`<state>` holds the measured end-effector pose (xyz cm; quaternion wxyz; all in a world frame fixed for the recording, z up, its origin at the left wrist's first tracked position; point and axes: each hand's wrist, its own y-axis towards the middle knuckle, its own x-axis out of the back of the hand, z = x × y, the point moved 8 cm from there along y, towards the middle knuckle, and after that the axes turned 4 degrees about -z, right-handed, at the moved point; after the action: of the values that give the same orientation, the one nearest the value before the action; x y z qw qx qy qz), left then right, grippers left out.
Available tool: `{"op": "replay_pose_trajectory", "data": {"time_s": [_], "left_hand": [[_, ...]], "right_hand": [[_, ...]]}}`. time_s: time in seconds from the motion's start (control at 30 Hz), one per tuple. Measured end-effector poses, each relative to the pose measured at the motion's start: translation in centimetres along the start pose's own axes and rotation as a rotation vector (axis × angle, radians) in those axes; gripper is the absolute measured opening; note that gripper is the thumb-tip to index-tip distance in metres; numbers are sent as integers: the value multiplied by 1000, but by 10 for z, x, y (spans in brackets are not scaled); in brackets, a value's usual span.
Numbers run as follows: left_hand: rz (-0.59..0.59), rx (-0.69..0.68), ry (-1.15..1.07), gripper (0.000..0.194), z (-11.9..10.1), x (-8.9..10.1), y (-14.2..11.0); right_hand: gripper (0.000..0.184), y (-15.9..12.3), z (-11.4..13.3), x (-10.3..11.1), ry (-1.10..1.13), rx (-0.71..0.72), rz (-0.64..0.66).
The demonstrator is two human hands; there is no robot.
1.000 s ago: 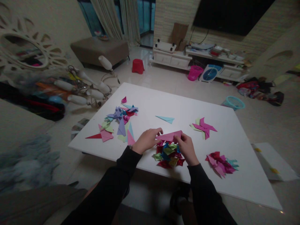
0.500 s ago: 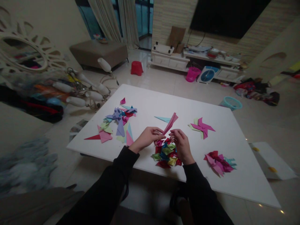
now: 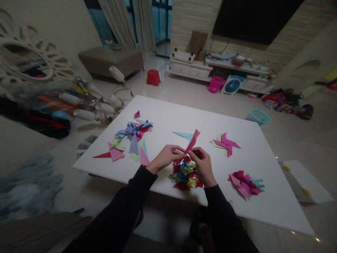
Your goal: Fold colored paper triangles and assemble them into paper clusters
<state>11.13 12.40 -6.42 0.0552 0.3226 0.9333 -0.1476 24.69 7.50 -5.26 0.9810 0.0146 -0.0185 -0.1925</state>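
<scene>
Between my hands a narrow piece of folded pink paper (image 3: 193, 140) points up and away from me. My left hand (image 3: 170, 156) pinches its lower end from the left. From the right, the fingers of my right hand (image 3: 203, 163) close on the same lower end. Just below them lies a heap of small folded papers (image 3: 185, 174) in red, green, blue and yellow, partly covered by my hands. A light blue folded paper (image 3: 184, 135) rests on the white table (image 3: 168, 112) behind the pink one.
Left on the table spreads a pile of purple, blue and green folded papers (image 3: 131, 131). To the right lie a pink and green paper pinwheel (image 3: 226, 143) and a pink and red paper pile (image 3: 244, 184). A lamp with several white shades (image 3: 105, 107) stands beyond the left edge.
My right hand has moved in to the left and now closes on the pink paper's lower end. My left hand keeps its pinch.
</scene>
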Motion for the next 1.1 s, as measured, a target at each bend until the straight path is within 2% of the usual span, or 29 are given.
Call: {"op": "replay_pose_trajectory", "data": {"time_s": [0.3,0.47,0.67,0.97,1.1], "left_hand": [[-1,6,-18,60,4,2,1],[55,10,-35,55,3,-3,-1],[72,13,-53,51,3,-5,-3],[131,-30,37,47,2,-11,-3],[93,-47,29,49,5,-7,1]], "right_hand": [[29,-1,0,-2,-21,-27,19],[30,0,-6,-1,52,-40,9],[25,-1,-8,-7,83,-60,65],[26,-2,-13,-3,149,-105,32],[27,-1,-12,-1,142,-92,16]]}}
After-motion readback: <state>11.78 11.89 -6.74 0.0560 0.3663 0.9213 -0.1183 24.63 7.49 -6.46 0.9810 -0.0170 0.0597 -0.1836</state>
